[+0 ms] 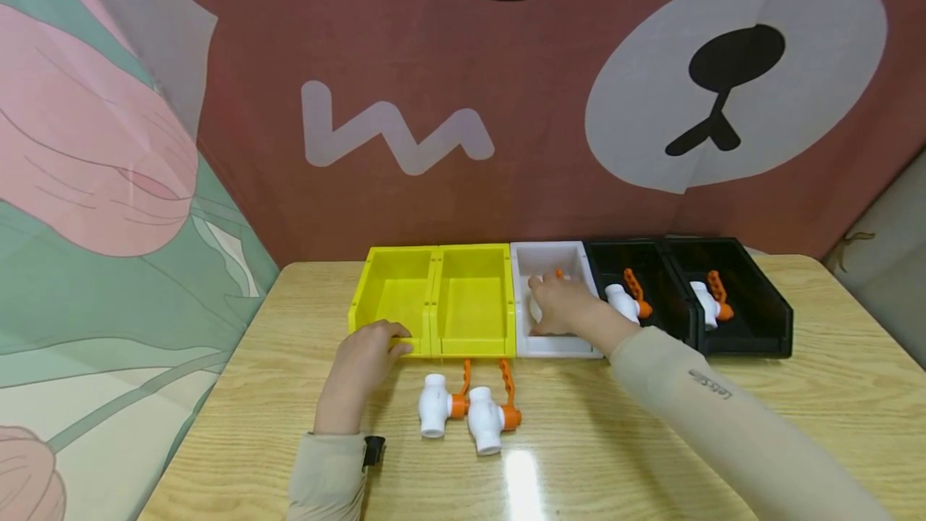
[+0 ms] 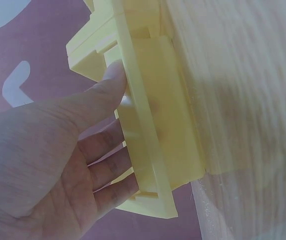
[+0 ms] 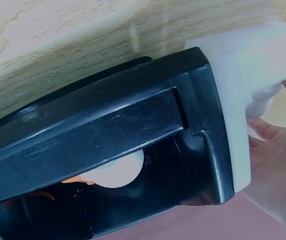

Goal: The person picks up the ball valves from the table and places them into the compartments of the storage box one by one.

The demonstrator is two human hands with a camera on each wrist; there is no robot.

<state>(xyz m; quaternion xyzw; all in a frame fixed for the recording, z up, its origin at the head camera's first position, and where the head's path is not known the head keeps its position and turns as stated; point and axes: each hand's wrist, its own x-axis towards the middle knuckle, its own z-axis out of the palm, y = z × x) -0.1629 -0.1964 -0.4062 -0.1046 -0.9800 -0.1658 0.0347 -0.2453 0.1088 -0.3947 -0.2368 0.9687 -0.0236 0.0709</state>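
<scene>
In the head view, my left hand rests at the front rim of the leftmost yellow bin. The left wrist view shows its fingers reaching over the lip into that bin, thumb against the rim. My right hand is down inside the white bin, fingers curled round a white ball valve mostly hidden by the hand. Two white ball valves with orange handles, one on the left and one on the right, lie on the table before the yellow bins.
Right of the white bin stand two black bins, one nearer and one at the end, each containing a white valve with an orange handle. A second yellow bin adjoins the white one. Behind the wooden table hangs a printed cloth.
</scene>
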